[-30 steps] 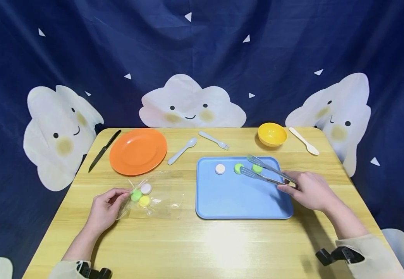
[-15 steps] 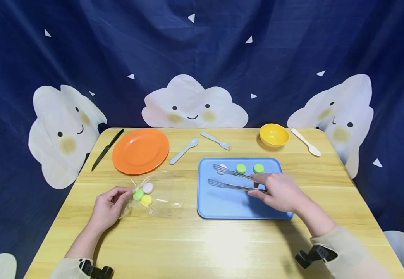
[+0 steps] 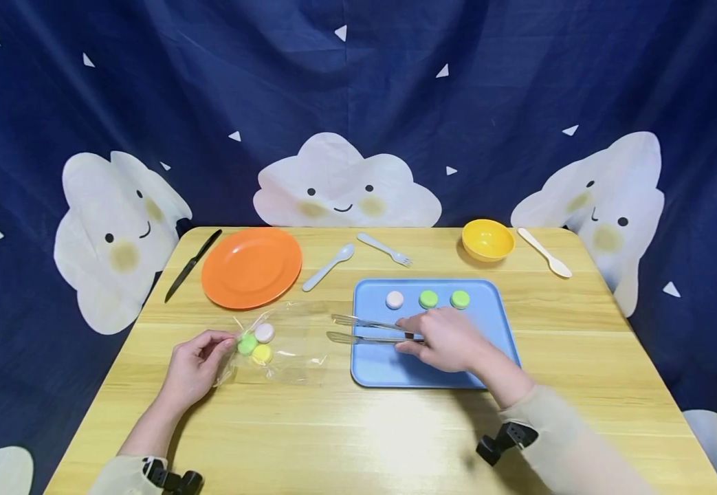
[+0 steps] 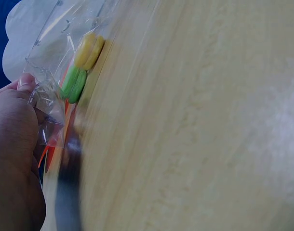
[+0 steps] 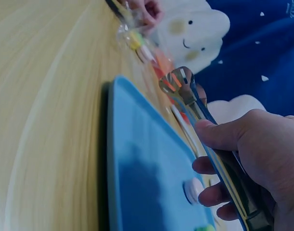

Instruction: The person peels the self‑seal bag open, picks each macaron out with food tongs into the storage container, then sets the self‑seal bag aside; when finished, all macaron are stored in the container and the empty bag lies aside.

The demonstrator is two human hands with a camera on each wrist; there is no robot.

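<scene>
My left hand [image 3: 194,364] pinches the gathered end of a clear plastic bag [image 3: 299,354] lying on the table. Inside it sit a green macaron [image 3: 247,344], a yellow macaron [image 3: 262,354] and a pale lilac one [image 3: 264,333]. Over the blue tray [image 3: 383,371], my right hand [image 3: 447,340] grips metal tongs [image 5: 219,161], whose tips reach past the tray's left edge toward the bag. Nothing shows between the tips, which stand slightly apart. A pale pink macaron [image 3: 394,300] and two green macarons, one central [image 3: 428,299] and one rightmost [image 3: 460,299], line the tray's far side.
Along the far part of the table lie a black knife [image 3: 193,266], an orange plate [image 3: 251,268], a light blue spoon [image 3: 328,267] and a fork [image 3: 385,249]. A yellow bowl [image 3: 488,240] and a cream spoon [image 3: 544,253] are at the far right.
The right hand and tongs have swept left, from above the green macarons on the tray to past the tray's left edge. The left hand keeps its hold on the bag.
</scene>
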